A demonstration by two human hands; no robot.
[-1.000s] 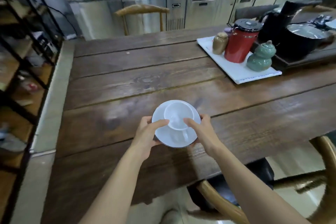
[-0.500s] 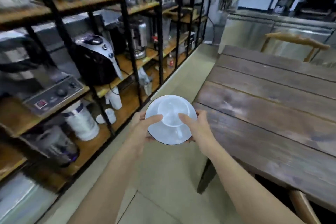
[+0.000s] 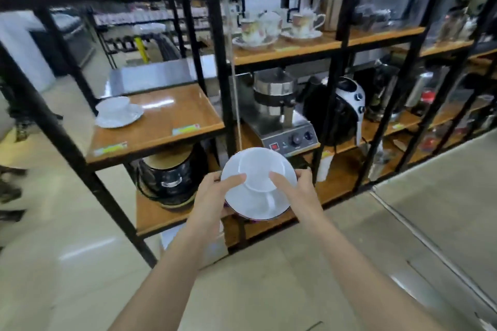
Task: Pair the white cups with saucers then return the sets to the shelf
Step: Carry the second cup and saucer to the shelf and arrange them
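Observation:
A white cup [image 3: 259,169] sits on a white saucer [image 3: 255,203], and I hold the set in the air in front of the shelving. My left hand [image 3: 215,191] grips the saucer's left rim, thumb against the cup. On the right rim is my right hand [image 3: 297,191], its thumb likewise on the cup. Up and to the left, another white cup and saucer set [image 3: 118,111] stands on a wooden shelf [image 3: 166,121], near its left edge.
Black metal uprights [image 3: 219,62] frame the shelves. A higher shelf holds flowered cups on saucers [image 3: 279,28]. Behind the held set stand a steel machine [image 3: 279,113] and a black and white appliance [image 3: 338,110]; a black pot [image 3: 172,173] sits below. Tiled floor lies underfoot.
I have turned from the wooden table to face the shelving, carrying the cup and saucer with both hands. The grip is unchanged.

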